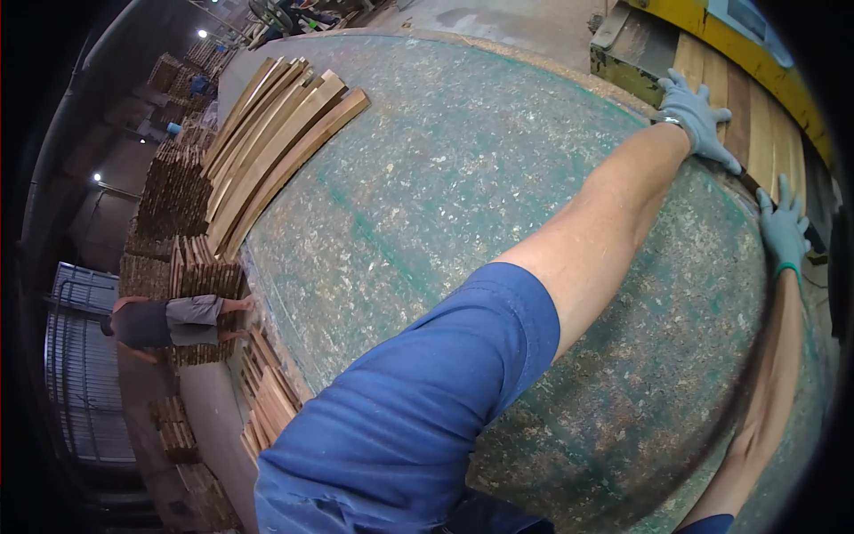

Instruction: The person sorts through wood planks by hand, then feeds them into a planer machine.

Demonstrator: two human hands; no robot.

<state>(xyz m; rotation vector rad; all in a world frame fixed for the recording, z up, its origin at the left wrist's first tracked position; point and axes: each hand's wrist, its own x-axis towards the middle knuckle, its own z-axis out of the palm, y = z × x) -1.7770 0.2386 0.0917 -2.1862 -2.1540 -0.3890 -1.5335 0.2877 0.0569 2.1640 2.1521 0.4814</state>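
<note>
My left hand (698, 123), in a pale grey-blue glove, lies with fingers spread at the near end of several wooden boards (740, 107). The boards sit side by side in a row and run under a yellow machine frame (801, 89). Lower and to the right, my right hand (785, 230), gloved alike with a green cuff, rests with fingers apart against the ends of the same boards. Neither hand is wrapped round anything. A dark metal block (630, 67) stands left of the boards, beside my left hand.
A wide green table (480, 187), strewn with wood chips, spreads below my arms. Curved wooden slats (289, 147) lie at its far left. Beyond it a person (165, 322) stands among stacked wood (169, 200), with more slats (271, 396) by the table's left edge.
</note>
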